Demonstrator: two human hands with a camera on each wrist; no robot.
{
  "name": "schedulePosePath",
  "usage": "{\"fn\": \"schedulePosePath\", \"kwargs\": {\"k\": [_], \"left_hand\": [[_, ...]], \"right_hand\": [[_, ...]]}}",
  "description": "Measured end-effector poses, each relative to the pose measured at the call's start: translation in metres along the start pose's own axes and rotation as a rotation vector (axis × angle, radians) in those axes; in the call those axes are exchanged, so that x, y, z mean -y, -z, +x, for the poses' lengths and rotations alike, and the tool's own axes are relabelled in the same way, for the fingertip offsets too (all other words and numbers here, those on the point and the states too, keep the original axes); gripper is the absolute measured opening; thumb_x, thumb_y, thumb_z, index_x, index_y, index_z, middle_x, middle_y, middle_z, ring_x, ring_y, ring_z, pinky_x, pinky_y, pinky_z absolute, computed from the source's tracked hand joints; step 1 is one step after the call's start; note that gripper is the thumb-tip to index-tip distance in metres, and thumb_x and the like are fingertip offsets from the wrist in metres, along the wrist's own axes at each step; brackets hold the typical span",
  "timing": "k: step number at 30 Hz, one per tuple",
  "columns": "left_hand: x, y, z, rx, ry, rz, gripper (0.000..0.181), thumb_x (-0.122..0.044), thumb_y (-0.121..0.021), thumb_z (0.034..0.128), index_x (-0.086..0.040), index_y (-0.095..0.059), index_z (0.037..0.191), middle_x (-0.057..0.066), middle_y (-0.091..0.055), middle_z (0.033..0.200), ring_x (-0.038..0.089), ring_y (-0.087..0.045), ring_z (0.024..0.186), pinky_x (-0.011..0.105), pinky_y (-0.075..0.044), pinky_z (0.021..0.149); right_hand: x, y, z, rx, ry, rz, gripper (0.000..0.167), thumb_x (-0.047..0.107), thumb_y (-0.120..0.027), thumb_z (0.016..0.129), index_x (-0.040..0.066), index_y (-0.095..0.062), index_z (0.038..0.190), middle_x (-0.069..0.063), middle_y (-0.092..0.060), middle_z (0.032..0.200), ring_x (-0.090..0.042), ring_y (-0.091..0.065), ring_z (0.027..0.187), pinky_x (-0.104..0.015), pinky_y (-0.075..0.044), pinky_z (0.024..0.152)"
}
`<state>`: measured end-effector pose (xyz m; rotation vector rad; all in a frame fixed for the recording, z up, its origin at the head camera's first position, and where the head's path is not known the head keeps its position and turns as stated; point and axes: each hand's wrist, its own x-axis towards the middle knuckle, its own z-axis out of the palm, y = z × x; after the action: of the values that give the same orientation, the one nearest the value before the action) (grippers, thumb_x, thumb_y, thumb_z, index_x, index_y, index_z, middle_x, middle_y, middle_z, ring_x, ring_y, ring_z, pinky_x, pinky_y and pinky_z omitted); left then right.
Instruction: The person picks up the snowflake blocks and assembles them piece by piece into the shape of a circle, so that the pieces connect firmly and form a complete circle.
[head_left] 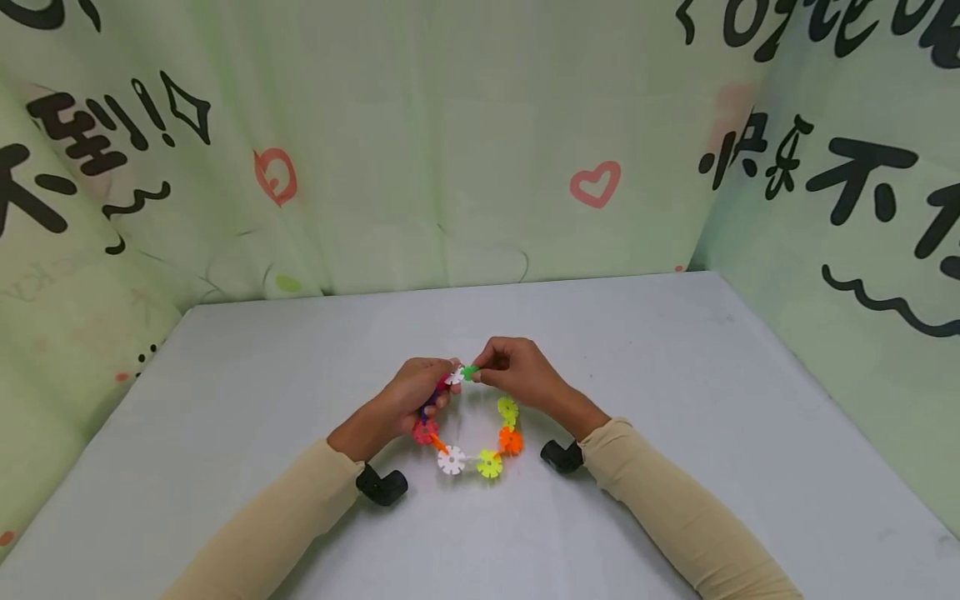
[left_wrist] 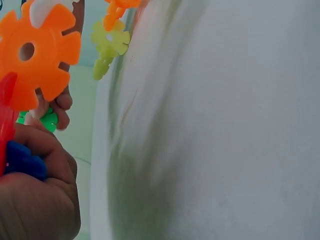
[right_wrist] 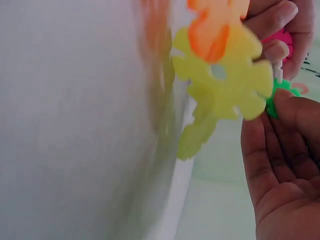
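A chain of notched plastic snowflake discs (head_left: pixel 452 460) curves in an open loop between my hands. My left hand (head_left: pixel 420 387) grips its upper left part, around a blue disc (left_wrist: pixel 25 161) and beside a pink one. At the top, my right hand (head_left: pixel 521 371) pinches a green disc (head_left: pixel 470 372) between thumb and finger, against a white disc (head_left: pixel 455 377). Orange (left_wrist: pixel 35 55), white and yellow discs hang along the lower side. The chain's other end, a pair of yellow discs (right_wrist: pixel 220 75), dangles just below my right hand, apart from the green one.
A white-covered table (head_left: pixel 637 350) lies under the hands. Pale green curtains (head_left: pixel 465 150) with black lettering and red hearts stand behind it and at both sides. A black wrist camera (head_left: pixel 382 486) sticks out from the left sleeve, another (head_left: pixel 562 457) from the right.
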<state>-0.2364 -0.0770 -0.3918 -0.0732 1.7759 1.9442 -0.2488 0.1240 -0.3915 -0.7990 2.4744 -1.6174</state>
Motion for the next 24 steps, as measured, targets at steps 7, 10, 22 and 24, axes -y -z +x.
{"fn": "schedulePosePath", "kwargs": {"k": [7,10,22,24], "left_hand": [[-0.003,-0.003,0.000,-0.030,-0.033,0.019,0.030,-0.022,-0.049,0.1019,0.007,-0.057,0.107,-0.001,-0.054,0.066,0.007,-0.033,0.041,0.019,-0.027,0.038],[-0.004,-0.004,0.000,-0.047,-0.033,0.027,0.032,-0.022,-0.050,0.1021,0.008,-0.057,0.109,0.000,-0.054,0.067,0.008,-0.034,0.042,0.019,-0.028,0.039],[-0.008,-0.005,0.000,-0.065,-0.038,0.047,0.036,-0.025,-0.052,0.1014,0.009,-0.057,0.110,0.002,-0.055,0.070,0.009,-0.034,0.043,0.021,-0.027,0.040],[-0.007,-0.005,0.000,-0.068,-0.040,0.042,0.034,-0.026,-0.052,0.1013,0.007,-0.058,0.110,0.002,-0.056,0.070,0.010,-0.035,0.044,0.021,-0.028,0.040]], "right_hand": [[0.004,-0.004,0.000,-0.056,0.014,-0.069,0.005,0.000,-0.071,0.087,0.003,-0.067,0.089,-0.004,-0.068,0.085,-0.026,-0.068,0.083,-0.030,-0.054,0.072],[0.006,-0.006,0.001,-0.069,0.007,-0.086,0.004,0.001,-0.071,0.087,0.003,-0.067,0.089,-0.004,-0.068,0.085,-0.025,-0.068,0.083,-0.030,-0.054,0.072],[0.014,-0.008,0.001,-0.105,-0.014,-0.115,0.005,0.004,-0.072,0.088,0.003,-0.067,0.088,-0.002,-0.068,0.084,-0.015,-0.066,0.079,-0.028,-0.053,0.069],[0.014,-0.007,0.001,-0.104,-0.018,-0.112,0.004,0.004,-0.071,0.088,0.004,-0.067,0.090,-0.002,-0.067,0.085,-0.015,-0.066,0.079,-0.029,-0.053,0.070]]}}
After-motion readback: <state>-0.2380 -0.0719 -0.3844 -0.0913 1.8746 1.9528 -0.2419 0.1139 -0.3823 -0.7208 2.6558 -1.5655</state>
